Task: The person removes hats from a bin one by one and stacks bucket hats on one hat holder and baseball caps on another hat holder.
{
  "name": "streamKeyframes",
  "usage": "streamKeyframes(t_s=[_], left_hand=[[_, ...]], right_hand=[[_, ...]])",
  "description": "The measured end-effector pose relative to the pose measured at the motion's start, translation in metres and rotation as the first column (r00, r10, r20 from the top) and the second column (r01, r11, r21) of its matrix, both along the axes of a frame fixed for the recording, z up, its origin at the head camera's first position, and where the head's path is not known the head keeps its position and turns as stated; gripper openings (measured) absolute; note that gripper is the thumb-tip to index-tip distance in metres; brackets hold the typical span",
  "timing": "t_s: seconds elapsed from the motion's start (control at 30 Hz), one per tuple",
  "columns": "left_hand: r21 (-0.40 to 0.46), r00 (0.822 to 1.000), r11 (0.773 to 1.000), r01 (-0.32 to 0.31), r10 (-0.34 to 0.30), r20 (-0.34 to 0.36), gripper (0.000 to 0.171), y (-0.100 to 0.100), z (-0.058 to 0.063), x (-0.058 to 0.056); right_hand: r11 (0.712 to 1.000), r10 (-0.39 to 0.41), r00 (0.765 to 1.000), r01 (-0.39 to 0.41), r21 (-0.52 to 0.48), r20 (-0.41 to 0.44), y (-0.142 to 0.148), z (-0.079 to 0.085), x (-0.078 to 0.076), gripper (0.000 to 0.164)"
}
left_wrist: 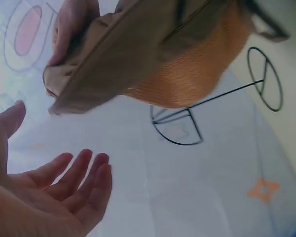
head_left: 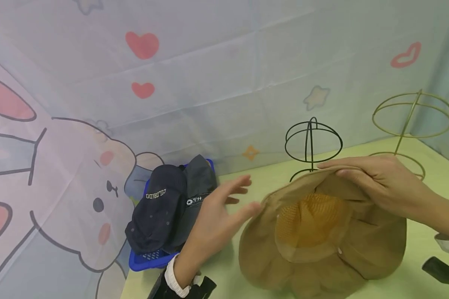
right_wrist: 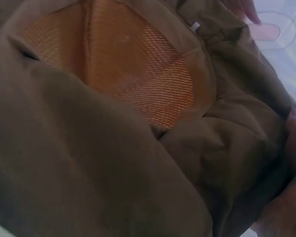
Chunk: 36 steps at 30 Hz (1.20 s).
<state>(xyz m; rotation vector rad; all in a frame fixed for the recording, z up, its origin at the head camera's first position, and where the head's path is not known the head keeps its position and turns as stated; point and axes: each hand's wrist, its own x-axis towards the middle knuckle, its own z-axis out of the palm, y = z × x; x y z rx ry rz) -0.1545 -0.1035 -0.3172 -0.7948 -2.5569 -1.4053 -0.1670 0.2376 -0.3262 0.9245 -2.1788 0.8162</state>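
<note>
A wide-brimmed khaki sun hat (head_left: 378, 245) with an orange mesh crown hangs tilted, its inside toward me in the head view. My right hand (head_left: 389, 182) pinches the brim at its upper right edge, thumb on the near side. In the left wrist view, that same right hand (left_wrist: 71, 29) grips the brim above the orange crown. My left hand (head_left: 218, 220) is held up at the hat's left edge with fingers spread and nothing in it. Its thumb tip overlaps the brim in the head view, while the left wrist view shows the palm and fingers below the hat.
A black wire hat stand (head_left: 312, 143) rises behind the sun hat, and a gold wire stand (head_left: 408, 120) stands to its right at the back. On the left, a blue basket (head_left: 146, 261) holds a navy cap (head_left: 161, 207) and a grey cap (head_left: 200, 182). A printed cloth hangs behind.
</note>
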Motion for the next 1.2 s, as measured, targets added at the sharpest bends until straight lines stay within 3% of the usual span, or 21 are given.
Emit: streamKeyframes(t_s=[0.1,0.2,0.3,0.4,0.47,0.53,0.67,0.73,0.83,0.93,1.03,1.1,1.2], left_hand=[[-0.089,0.999,0.995,0.047,-0.049,-0.020,0.058,0.018,0.014,-0.002],[-0.135,0.997,0.989,0.067,-0.073,-0.038,0.037,0.031,0.016,-0.004],[-0.090,0.999,0.995,0.035,-0.038,-0.032,0.016,0.034,0.011,-0.005],[-0.009,0.999,1.000,-0.027,0.027,-0.022,0.012,0.029,0.008,-0.005],[0.039,0.997,0.997,-0.071,0.072,-0.024,0.014,0.022,0.008,-0.006],[0.093,0.993,0.990,-0.109,0.112,-0.027,0.017,0.015,0.009,-0.008],[0.253,0.991,0.958,-0.133,0.133,0.019,0.022,0.005,0.009,-0.015],[0.313,0.990,0.939,-0.144,0.138,0.043,0.021,0.002,0.008,-0.017],[0.353,0.984,0.919,-0.176,0.164,0.063,0.021,0.000,0.004,-0.019],[0.356,0.972,0.904,-0.236,0.221,0.084,0.020,-0.006,0.000,-0.021],[0.340,0.957,0.894,-0.292,0.271,0.108,0.020,-0.015,-0.007,-0.027],[0.304,0.951,0.902,-0.306,0.280,0.129,0.021,-0.020,-0.014,-0.030],[0.169,0.950,0.941,-0.292,0.266,0.163,0.024,-0.027,-0.021,-0.032]], right_hand=[[0.999,0.033,0.999,-0.033,0.011,0.025,-0.012,0.006,-0.001,0.035],[0.999,0.037,0.998,-0.037,0.005,0.047,-0.021,0.007,-0.002,0.033],[1.000,0.020,0.993,-0.020,-0.002,0.112,-0.022,0.005,-0.003,0.033],[1.000,-0.012,0.972,0.016,-0.014,0.234,-0.011,-0.001,-0.007,0.046],[0.998,-0.013,0.937,0.033,-0.052,0.348,0.002,-0.011,-0.011,0.056],[0.994,0.025,0.883,0.029,-0.108,0.468,0.018,-0.026,-0.014,0.055],[0.972,0.169,0.746,-0.020,-0.233,0.644,0.035,-0.058,-0.015,0.033],[0.960,0.215,0.711,-0.027,-0.279,0.670,0.034,-0.070,-0.016,0.018],[0.954,0.169,0.739,0.045,-0.298,0.652,0.026,-0.075,-0.015,0.023],[0.957,0.034,0.782,0.155,-0.247,0.623,0.026,-0.070,-0.015,0.029],[0.951,-0.057,0.808,0.223,-0.214,0.587,0.035,-0.064,-0.013,0.026],[0.945,-0.072,0.821,0.238,-0.225,0.566,0.040,-0.060,-0.011,0.025],[0.943,-0.061,0.836,0.228,-0.244,0.545,0.040,-0.056,-0.008,0.021]])
